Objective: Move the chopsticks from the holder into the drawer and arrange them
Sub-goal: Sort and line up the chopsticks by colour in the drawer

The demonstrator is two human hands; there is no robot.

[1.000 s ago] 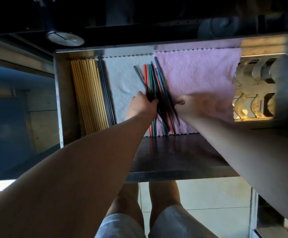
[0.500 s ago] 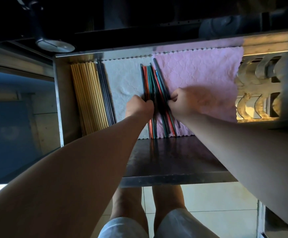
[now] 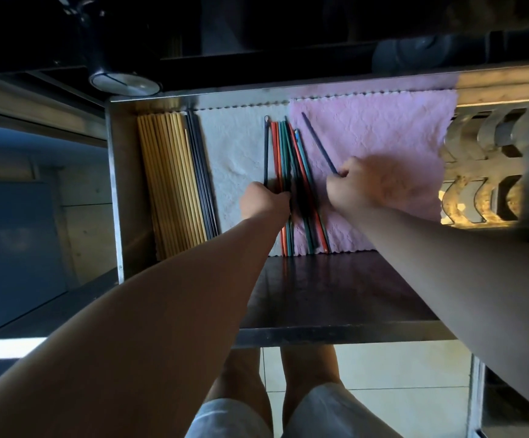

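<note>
**Inside the open drawer: sorting coloured chopsticks on the cloths**

Both hands work in the drawer (image 3: 114,184). Left hand (image 3: 264,202) is curled over the coloured chopsticks (image 3: 288,159), fingers closed around their middle, likely pinning the bunch so it stays parallel. Right hand (image 3: 367,184) pinches one dark blue chopstick (image 3: 318,143) near its lower end; the stick angles away from the bunch over the pink cloth (image 3: 383,131), probably being pulled out to re-lay it. The bunch straddles the seam between white cloth (image 3: 234,153) and pink cloth, near ends fanned at the cloths' front edge. Yellow chopsticks (image 3: 168,178) and dark chopsticks (image 3: 201,172) lie lined up by the left wall. Open room: bare white cloth left of the bunch, wide pink cloth to the right. Holder not identifiable.
</note>
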